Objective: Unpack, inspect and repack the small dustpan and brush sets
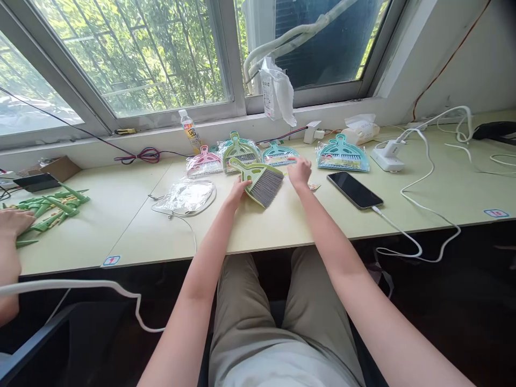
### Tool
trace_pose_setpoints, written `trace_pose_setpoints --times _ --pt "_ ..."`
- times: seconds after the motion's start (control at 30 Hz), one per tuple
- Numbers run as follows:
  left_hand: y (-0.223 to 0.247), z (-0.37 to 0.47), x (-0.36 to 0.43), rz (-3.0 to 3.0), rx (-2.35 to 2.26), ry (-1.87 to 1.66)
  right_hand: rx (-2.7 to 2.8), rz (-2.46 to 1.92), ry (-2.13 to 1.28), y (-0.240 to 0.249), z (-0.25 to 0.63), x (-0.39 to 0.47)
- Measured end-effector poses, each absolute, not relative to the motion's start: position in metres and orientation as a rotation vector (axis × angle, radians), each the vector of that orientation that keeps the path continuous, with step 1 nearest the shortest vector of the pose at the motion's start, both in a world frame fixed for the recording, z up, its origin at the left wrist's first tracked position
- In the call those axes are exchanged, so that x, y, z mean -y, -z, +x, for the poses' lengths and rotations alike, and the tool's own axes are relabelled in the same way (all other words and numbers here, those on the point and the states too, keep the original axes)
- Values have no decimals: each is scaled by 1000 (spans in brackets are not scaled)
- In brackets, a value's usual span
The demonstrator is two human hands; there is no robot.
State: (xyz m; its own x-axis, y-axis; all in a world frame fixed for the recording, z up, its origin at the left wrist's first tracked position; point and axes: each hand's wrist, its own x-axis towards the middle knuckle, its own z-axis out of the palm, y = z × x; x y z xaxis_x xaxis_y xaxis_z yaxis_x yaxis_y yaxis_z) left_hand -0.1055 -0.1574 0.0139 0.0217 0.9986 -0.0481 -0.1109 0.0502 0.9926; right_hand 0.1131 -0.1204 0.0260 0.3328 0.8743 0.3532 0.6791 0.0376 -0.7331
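My left hand (238,190) grips a green dustpan and brush set (264,184) by its side, its grey bristles facing up over the table. Just right of the set is my right hand (299,171), its fingers curled together; whatever they may hold is too small to name. A small printed sticker or paper (314,187) lies beside the right wrist. Behind the hands, wrapped sets stand in a row: a pink one (205,161), a green one (238,149), a small blue one (278,154) and a larger teal one (342,154).
A phone (355,190) with a white cable lies to the right, near a white power adapter (387,157). Clear plastic bags (186,196) are on the left. Farther left, another person's hand (16,221) touches green plant-like pieces (54,209). A bottle (190,130) stands by the window.
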Motion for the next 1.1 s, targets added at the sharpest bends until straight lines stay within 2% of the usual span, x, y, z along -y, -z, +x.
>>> trace_pose_setpoints --times 0.13,0.43,0.67,0.97,1.1 --pt "-17 -117 151 1016 -1146 -1304 1432 -2018 -252 -9 143 108" --pt "-15 -124 147 957 -951 -1453 1600 -2079 -390 -2 145 97" --pt "-13 -123 145 1054 -852 -1469 1926 -1924 -308 -2 134 105" --pt "-14 -123 150 987 -813 -1378 1893 -1961 -363 -10 125 110" --pt "-15 -124 153 1061 -773 -1323 1802 -1827 -577 -16 128 112"
